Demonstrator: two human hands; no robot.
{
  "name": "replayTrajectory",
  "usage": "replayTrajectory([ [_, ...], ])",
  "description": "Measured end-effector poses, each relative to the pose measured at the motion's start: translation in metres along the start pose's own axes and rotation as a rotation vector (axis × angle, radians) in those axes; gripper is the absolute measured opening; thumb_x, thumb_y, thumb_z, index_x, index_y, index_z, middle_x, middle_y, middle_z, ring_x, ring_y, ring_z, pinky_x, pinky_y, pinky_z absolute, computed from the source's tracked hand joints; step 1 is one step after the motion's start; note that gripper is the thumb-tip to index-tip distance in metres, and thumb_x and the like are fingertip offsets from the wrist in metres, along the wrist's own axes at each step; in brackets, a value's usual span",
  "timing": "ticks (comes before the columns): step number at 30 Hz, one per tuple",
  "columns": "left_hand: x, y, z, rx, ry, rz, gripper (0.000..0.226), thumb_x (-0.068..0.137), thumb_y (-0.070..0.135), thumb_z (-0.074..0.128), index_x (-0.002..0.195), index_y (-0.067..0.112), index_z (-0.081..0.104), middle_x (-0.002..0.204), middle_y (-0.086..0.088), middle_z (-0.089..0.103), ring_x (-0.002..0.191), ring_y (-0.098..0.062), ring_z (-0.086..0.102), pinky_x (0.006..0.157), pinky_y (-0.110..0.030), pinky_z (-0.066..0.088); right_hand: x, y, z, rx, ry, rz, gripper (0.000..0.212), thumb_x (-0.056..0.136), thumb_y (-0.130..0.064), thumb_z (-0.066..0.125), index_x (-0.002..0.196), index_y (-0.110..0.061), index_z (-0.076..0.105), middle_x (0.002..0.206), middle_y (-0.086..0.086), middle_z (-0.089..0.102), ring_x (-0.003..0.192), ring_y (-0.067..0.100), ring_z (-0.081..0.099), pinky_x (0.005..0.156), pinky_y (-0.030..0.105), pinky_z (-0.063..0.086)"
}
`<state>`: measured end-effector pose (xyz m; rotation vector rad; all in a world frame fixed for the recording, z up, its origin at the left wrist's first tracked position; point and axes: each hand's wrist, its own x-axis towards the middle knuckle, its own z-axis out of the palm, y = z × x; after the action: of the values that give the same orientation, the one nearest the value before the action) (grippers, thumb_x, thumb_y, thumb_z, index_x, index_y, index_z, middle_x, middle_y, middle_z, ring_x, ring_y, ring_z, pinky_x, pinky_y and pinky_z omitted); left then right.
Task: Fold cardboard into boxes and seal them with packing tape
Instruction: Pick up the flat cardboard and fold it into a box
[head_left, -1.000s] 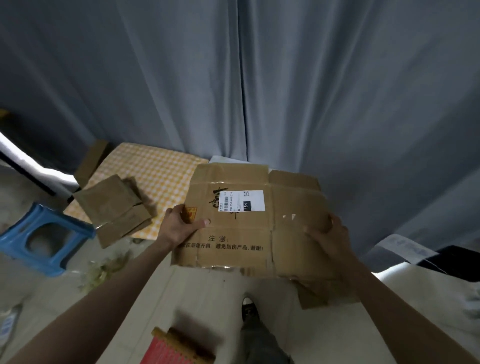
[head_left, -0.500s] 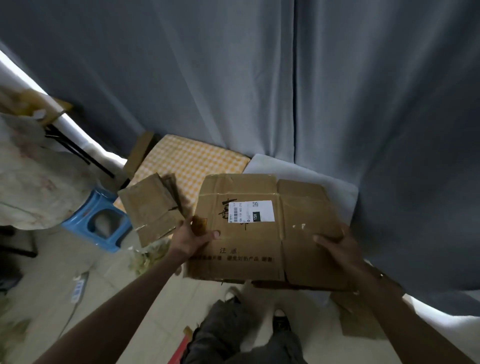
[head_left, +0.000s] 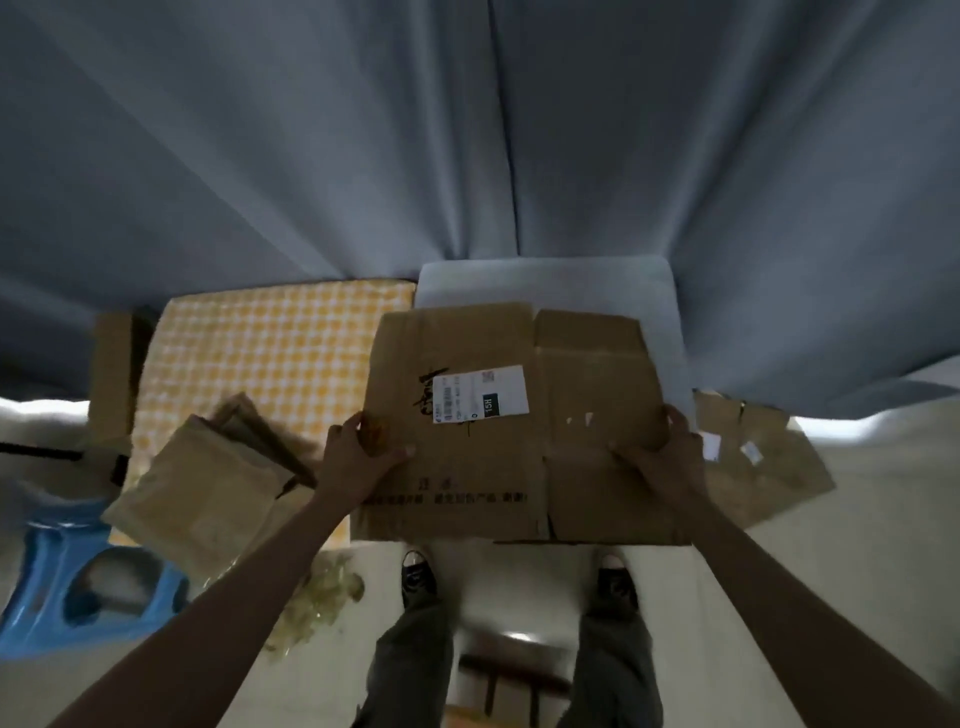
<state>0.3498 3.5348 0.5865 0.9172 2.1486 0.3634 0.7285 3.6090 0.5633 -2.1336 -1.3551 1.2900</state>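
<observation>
Now both hands, left hand (head_left: 358, 457) and right hand (head_left: 660, 457), grip flattened cardboard box (head_left: 509, 426).

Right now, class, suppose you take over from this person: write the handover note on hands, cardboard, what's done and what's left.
Left hand grips the left edge of the flattened box; right hand grips its right edge.
The box is held flat in the air, shipping label facing up.
More flat cardboard lies on the floor at left.
Done: one sheet picked up.
Left: open it, fold the flaps, tape. No tape in view.
</observation>
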Motion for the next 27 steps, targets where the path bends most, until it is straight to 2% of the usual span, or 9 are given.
replayTrajectory([
  [3, 0.037, -0.024, 0.011, 0.033, -0.024, -0.011, 0.111, 0.064, 0.056, 0.086, 0.152, 0.017, 0.032, 0.139, -0.011, 0.040, 0.126, -0.033, 0.047, 0.102, -0.047, 0.046, 0.007, 0.017, 0.035, -0.012, 0.036, 0.035, 0.099, 0.077, -0.033, 0.085, 0.155, -0.014, 0.027, 0.153, 0.017, 0.034, 0.137, 0.037, 0.037, 0.108, 0.052, 0.039],
  [8, 0.100, -0.064, 0.055, 0.034, -0.024, -0.060, 0.115, 0.062, 0.049, 0.090, 0.154, 0.015, 0.029, 0.146, -0.013, 0.040, 0.129, -0.034, 0.047, 0.099, -0.047, 0.047, 0.041, 0.047, 0.089, -0.024, 0.082, 0.001, 0.096, 0.078, -0.033, 0.084, 0.154, -0.019, 0.025, 0.146, 0.019, 0.033, 0.129, 0.039, 0.042, 0.099, 0.047, 0.040],
  [13, 0.155, -0.092, 0.103, -0.086, -0.031, -0.131, 0.111, 0.065, 0.041, 0.091, 0.154, 0.016, 0.031, 0.148, -0.010, 0.043, 0.129, -0.033, 0.049, 0.097, -0.043, 0.048, 0.086, 0.078, 0.130, -0.057, 0.103, -0.066, 0.099, 0.080, -0.042, 0.081, 0.155, -0.019, 0.022, 0.149, 0.018, 0.032, 0.134, 0.038, 0.039, 0.110, 0.051, 0.037],
  [17, 0.184, -0.110, 0.131, -0.142, 0.034, -0.033, 0.099, 0.064, 0.034, 0.091, 0.148, 0.013, 0.041, 0.138, -0.008, 0.053, 0.115, -0.026, 0.055, 0.086, -0.036, 0.049, 0.111, 0.097, 0.151, -0.068, 0.138, -0.118, 0.099, 0.080, -0.046, 0.078, 0.156, -0.023, 0.019, 0.146, 0.015, 0.035, 0.130, 0.036, 0.043, 0.107, 0.050, 0.040],
  [19, 0.190, -0.117, 0.141, -0.138, 0.067, 0.040, 0.098, 0.055, 0.047, 0.090, 0.139, 0.015, 0.051, 0.127, -0.006, 0.057, 0.104, -0.021, 0.056, 0.083, -0.034, 0.050, 0.122, 0.103, 0.160, -0.091, 0.178, -0.147, 0.099, 0.079, -0.044, 0.079, 0.155, -0.023, 0.020, 0.141, 0.017, 0.038, 0.127, 0.038, 0.045, 0.105, 0.053, 0.042],
  [22, 0.197, -0.128, 0.151, -0.110, 0.120, 0.096, 0.102, 0.040, 0.067, 0.076, 0.126, 0.017, 0.057, 0.125, -0.009, 0.056, 0.112, -0.029, 0.057, 0.096, -0.045, 0.053, 0.135, 0.111, 0.170, -0.128, 0.226, -0.201, 0.098, 0.077, -0.045, 0.079, 0.153, -0.019, 0.023, 0.136, 0.021, 0.041, 0.127, 0.041, 0.043, 0.106, 0.051, 0.040],
  [27, 0.208, -0.140, 0.160, 0.033, 0.186, 0.168, 0.095, 0.044, 0.079, 0.068, 0.119, 0.022, 0.058, 0.123, -0.010, 0.054, 0.115, -0.033, 0.055, 0.100, -0.048, 0.049, 0.150, 0.130, 0.175, -0.194, 0.203, -0.272, 0.095, 0.081, -0.051, 0.074, 0.153, -0.016, 0.022, 0.140, 0.022, 0.039, 0.128, 0.040, 0.044, 0.102, 0.043, 0.040],
])
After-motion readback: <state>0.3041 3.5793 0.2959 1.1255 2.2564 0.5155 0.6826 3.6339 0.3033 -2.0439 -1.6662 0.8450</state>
